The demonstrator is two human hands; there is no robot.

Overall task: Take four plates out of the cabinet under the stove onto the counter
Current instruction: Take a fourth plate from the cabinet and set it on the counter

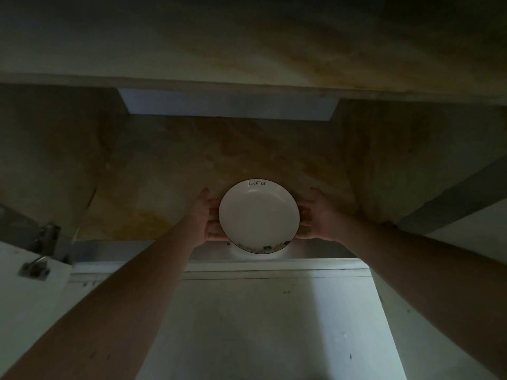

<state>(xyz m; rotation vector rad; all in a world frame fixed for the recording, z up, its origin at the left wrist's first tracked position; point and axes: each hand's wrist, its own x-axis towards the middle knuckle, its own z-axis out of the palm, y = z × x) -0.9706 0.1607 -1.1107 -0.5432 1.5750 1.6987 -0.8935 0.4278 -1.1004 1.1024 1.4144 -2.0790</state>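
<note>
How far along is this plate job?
Done: nothing that shows; the counter is out of view. In hand: both hands, left hand and right hand, hold one white plate at the cabinet shelf. Left: lifting it out, then any remaining plates.

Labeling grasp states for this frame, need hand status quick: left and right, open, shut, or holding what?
Left hand: holds the left edge of the white plate, fingers curled under it.
Right hand: holds the plate's right edge.

White plate (259, 215), dark-rimmed, inside cabinet (170, 149)
</note>
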